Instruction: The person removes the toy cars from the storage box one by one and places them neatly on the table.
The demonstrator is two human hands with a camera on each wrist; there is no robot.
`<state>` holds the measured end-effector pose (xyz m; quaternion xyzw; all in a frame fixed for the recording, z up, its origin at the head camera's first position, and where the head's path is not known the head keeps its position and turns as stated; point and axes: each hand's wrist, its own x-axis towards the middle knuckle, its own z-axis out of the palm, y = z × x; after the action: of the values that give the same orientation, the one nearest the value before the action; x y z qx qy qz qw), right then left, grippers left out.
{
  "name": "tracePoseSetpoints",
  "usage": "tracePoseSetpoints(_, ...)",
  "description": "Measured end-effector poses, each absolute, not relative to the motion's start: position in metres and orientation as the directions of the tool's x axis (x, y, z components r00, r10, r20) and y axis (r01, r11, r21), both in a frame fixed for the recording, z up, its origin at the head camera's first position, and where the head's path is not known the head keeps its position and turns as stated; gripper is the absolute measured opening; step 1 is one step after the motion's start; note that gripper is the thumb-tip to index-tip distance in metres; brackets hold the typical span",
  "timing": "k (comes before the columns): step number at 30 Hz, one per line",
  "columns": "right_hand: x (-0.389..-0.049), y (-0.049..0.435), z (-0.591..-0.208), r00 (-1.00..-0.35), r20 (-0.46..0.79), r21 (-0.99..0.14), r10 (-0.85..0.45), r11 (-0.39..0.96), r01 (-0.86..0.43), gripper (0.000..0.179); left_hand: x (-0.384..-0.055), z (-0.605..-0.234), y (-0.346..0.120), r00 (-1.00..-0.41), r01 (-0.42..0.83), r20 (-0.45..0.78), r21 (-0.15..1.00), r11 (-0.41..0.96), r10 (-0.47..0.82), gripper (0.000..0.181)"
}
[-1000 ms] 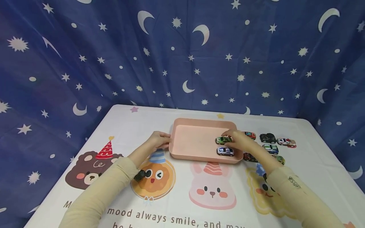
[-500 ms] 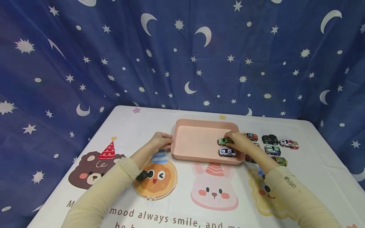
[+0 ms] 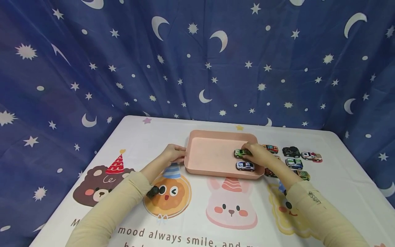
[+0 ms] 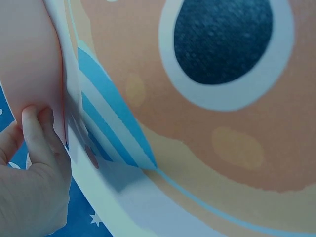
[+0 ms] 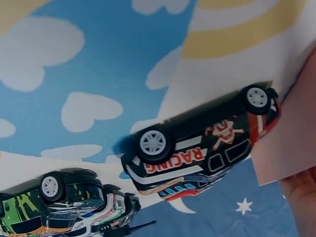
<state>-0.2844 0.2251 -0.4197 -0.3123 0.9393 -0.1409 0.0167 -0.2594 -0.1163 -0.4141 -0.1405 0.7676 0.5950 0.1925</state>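
Note:
A pink tray [image 3: 210,154] lies on the table. My left hand [image 3: 172,153] is at its left end; in the left wrist view, fingertips [image 4: 32,111] press on the outer wall. Inside the tray on the right, my right hand [image 3: 257,153] pinches a green toy car [image 3: 239,153], partly covered by the fingers. A white-and-blue toy car [image 3: 245,166] sits just in front of it. Only part of the right hand [image 5: 303,197] shows in the right wrist view, by the tray wall, beside a black "RACING" toy car [image 5: 202,143] outside the tray.
Several toy cars stand right of the tray, among them a black one [image 3: 291,151], a red-and-white one [image 3: 311,156] and a green-and-white one [image 3: 294,163]. A white cloth with cartoon prints [image 3: 231,206] covers the table. A blue star-patterned curtain [image 3: 185,68] hangs behind.
The head view has shifted slightly. The right hand still pinches the green car, which has barely moved inside the tray. The left hand stays at the tray's left end.

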Motion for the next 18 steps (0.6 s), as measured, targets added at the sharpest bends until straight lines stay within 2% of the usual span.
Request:
tracePoseSetpoints(13,-0.274,0.228,-0.417,-0.803,0.114,-0.292,-0.585,0.753,-0.590,0.027,-0.261,-0.418,-0.119,-0.885,-0.447,-0.465,0.859,0.250,0.016,0.036)
tracePoseSetpoints(18,-0.270,0.230,-0.415,-0.821,0.125,-0.289,-0.557,0.771,-0.567,0.030,-0.261,-0.418,-0.119,-0.892,-0.431,-0.450,0.870,0.241,0.029,0.036)
